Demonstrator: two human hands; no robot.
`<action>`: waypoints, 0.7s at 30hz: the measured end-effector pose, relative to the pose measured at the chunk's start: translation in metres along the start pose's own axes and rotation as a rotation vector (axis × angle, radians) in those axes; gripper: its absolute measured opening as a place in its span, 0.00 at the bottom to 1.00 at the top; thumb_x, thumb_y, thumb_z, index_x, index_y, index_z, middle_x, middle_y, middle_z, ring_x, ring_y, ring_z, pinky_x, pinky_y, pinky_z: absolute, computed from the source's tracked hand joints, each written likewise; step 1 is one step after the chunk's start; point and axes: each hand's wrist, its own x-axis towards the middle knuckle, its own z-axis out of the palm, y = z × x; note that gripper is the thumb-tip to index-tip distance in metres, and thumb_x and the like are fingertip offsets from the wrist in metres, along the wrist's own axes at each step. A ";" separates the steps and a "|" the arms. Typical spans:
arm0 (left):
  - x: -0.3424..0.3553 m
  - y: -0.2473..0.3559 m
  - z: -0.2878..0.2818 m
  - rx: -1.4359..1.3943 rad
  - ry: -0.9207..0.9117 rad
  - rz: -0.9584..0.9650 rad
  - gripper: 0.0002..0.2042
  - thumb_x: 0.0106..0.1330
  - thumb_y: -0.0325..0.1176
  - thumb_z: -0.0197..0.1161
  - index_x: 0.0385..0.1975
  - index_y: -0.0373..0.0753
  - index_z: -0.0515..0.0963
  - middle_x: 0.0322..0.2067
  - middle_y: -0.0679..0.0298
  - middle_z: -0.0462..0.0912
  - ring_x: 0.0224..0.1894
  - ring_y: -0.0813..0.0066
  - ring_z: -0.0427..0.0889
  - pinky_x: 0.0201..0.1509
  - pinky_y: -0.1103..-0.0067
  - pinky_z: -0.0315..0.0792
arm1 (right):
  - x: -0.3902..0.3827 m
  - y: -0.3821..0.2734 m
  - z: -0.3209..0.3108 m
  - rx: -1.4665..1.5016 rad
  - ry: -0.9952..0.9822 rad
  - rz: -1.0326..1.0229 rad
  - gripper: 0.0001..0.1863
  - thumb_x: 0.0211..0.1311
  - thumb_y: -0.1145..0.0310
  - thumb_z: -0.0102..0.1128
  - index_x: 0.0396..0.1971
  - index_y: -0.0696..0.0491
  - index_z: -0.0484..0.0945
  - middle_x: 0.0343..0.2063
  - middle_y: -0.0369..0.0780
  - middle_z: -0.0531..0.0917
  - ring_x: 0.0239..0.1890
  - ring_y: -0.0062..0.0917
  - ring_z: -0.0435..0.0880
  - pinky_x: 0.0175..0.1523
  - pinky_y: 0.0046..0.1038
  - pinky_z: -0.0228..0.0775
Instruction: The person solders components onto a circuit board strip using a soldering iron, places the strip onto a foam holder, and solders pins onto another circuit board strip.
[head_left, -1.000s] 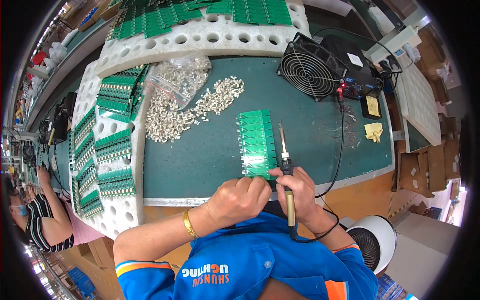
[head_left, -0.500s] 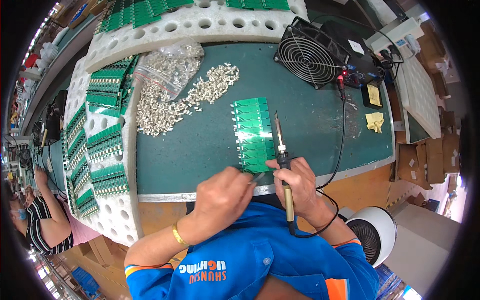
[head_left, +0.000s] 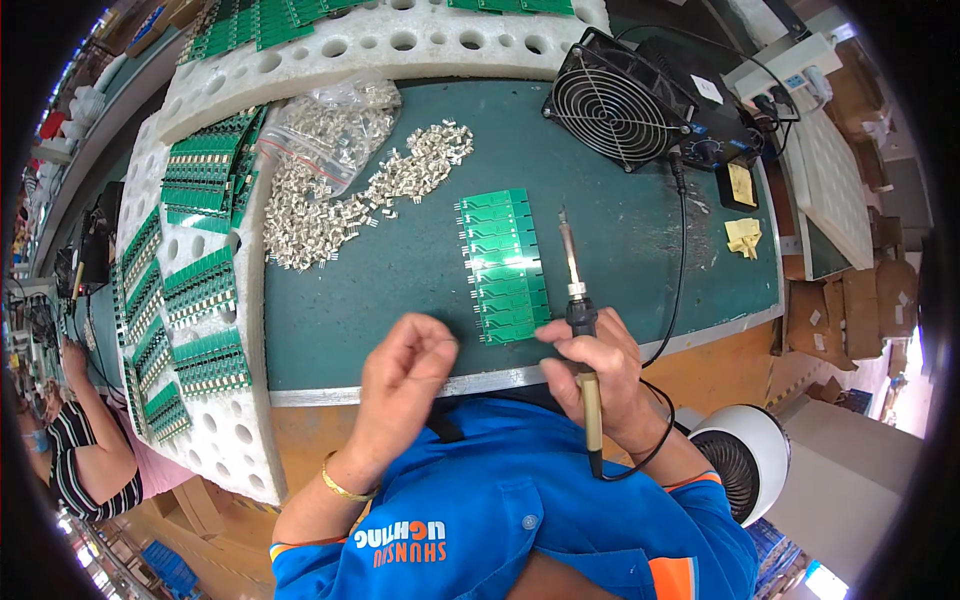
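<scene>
Head view: note right hand (head_left: pixel 612 378) with fingers closed round black-and-tan, rod-shaped soldering iron (head_left: pixel 581 318), beside green, rectangular circuit-board panel (head_left: pixel 503 265) lying flat on dark-green tabletop (head_left: pixel 625 285). Note left hand (head_left: pixel 405 375) with fingers nearly pinched; cannot tell if holding anything. Keep metal tip (head_left: pixel 569 250) clear of panel until steadied.

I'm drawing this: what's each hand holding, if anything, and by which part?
The right hand holds the soldering iron by its handle. The left hand looks pinched; I can't tell whether something tiny is in it.
</scene>
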 end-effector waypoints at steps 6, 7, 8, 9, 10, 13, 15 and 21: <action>0.008 0.009 0.032 0.410 -0.103 0.174 0.06 0.68 0.28 0.61 0.35 0.34 0.73 0.24 0.53 0.80 0.24 0.62 0.81 0.28 0.71 0.73 | 0.022 -0.022 0.005 0.136 -0.111 -0.022 0.21 0.53 0.71 0.72 0.44 0.53 0.70 0.25 0.40 0.77 0.21 0.34 0.73 0.29 0.36 0.64; 0.010 0.010 0.034 0.471 -0.098 0.232 0.06 0.67 0.28 0.62 0.35 0.33 0.73 0.25 0.52 0.80 0.26 0.57 0.82 0.28 0.69 0.73 | 0.022 -0.021 0.009 0.131 -0.112 -0.027 0.21 0.53 0.71 0.72 0.44 0.53 0.70 0.25 0.40 0.77 0.21 0.34 0.73 0.29 0.36 0.64; 0.012 0.012 0.035 0.534 -0.093 0.290 0.06 0.65 0.28 0.63 0.34 0.33 0.73 0.26 0.50 0.81 0.27 0.53 0.83 0.29 0.67 0.74 | 0.021 -0.018 0.014 0.132 -0.060 -0.050 0.21 0.53 0.73 0.71 0.43 0.52 0.70 0.24 0.40 0.76 0.21 0.34 0.73 0.28 0.35 0.64; 0.013 0.011 0.035 0.532 -0.090 0.294 0.06 0.65 0.28 0.63 0.34 0.33 0.73 0.26 0.50 0.81 0.27 0.53 0.83 0.29 0.67 0.74 | 0.022 -0.017 0.019 0.137 -0.009 -0.072 0.20 0.52 0.76 0.70 0.42 0.52 0.70 0.23 0.39 0.75 0.21 0.34 0.72 0.28 0.34 0.63; 0.015 0.009 0.034 0.516 -0.090 0.320 0.06 0.64 0.27 0.64 0.33 0.33 0.73 0.25 0.51 0.80 0.25 0.55 0.82 0.28 0.68 0.73 | 0.026 -0.018 0.021 0.155 0.025 -0.068 0.19 0.52 0.80 0.68 0.42 0.51 0.71 0.22 0.38 0.73 0.21 0.33 0.72 0.27 0.33 0.62; 0.017 0.013 0.027 0.431 -0.136 0.334 0.06 0.62 0.26 0.66 0.31 0.33 0.74 0.24 0.56 0.78 0.21 0.64 0.77 0.26 0.72 0.70 | 0.028 -0.016 0.017 0.214 -0.004 0.003 0.20 0.51 0.81 0.68 0.42 0.52 0.71 0.20 0.37 0.71 0.20 0.32 0.71 0.26 0.32 0.60; 0.016 0.014 0.017 0.363 -0.182 0.321 0.06 0.62 0.26 0.67 0.30 0.33 0.75 0.23 0.60 0.77 0.19 0.71 0.73 0.24 0.76 0.68 | 0.030 -0.011 0.013 0.223 -0.010 0.034 0.20 0.50 0.81 0.68 0.42 0.52 0.71 0.19 0.37 0.71 0.20 0.32 0.70 0.26 0.32 0.59; 0.017 0.008 -0.009 0.127 -0.046 0.127 0.06 0.62 0.25 0.69 0.27 0.34 0.77 0.22 0.72 0.72 0.20 0.90 0.63 0.22 0.86 0.57 | 0.045 0.005 0.001 0.259 -0.074 0.050 0.20 0.48 0.83 0.70 0.40 0.52 0.72 0.19 0.37 0.72 0.19 0.32 0.69 0.27 0.32 0.58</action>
